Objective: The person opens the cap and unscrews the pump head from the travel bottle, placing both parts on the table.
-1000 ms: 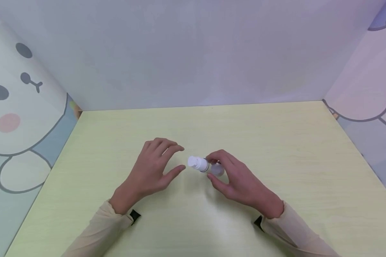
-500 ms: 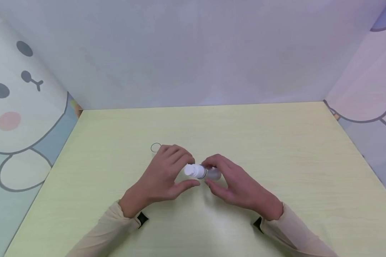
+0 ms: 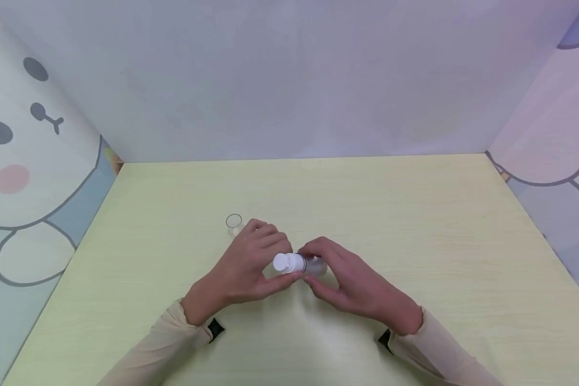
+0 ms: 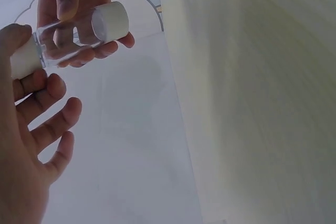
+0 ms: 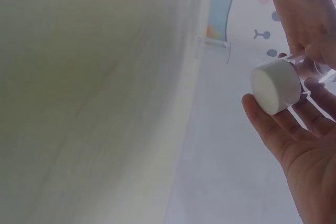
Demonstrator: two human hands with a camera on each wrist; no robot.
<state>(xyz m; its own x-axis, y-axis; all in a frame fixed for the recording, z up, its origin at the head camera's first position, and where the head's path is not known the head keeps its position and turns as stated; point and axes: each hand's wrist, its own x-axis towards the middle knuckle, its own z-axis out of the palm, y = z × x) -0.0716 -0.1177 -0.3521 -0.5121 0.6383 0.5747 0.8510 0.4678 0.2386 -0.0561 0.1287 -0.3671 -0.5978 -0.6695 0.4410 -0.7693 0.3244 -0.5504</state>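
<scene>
A small clear pump bottle [image 4: 79,32] lies tilted in the air between my two hands, its white pump top [image 3: 289,262] pointing left. My left hand [image 3: 248,265] pinches that white top between thumb and index finger; its other fingers are spread apart in the left wrist view. From the other side my right hand [image 3: 354,276] grips the clear body, thumb on one side and fingers on the other. The white base [image 5: 275,85] faces the right wrist camera. Behind the left hand a clear cap [image 3: 234,221] stands on the table, partly hidden by that hand.
A pale wood-grain table [image 3: 391,209] spreads under both hands. A plain grey-white wall [image 3: 289,80] rises at its back edge. Panels with cartoon animals [image 3: 19,161] flank it on both sides.
My left hand has moved right from beside the bottle and now pinches its white top. The bottle and right hand have shifted slightly nearer the body. The clear cap has come into view.
</scene>
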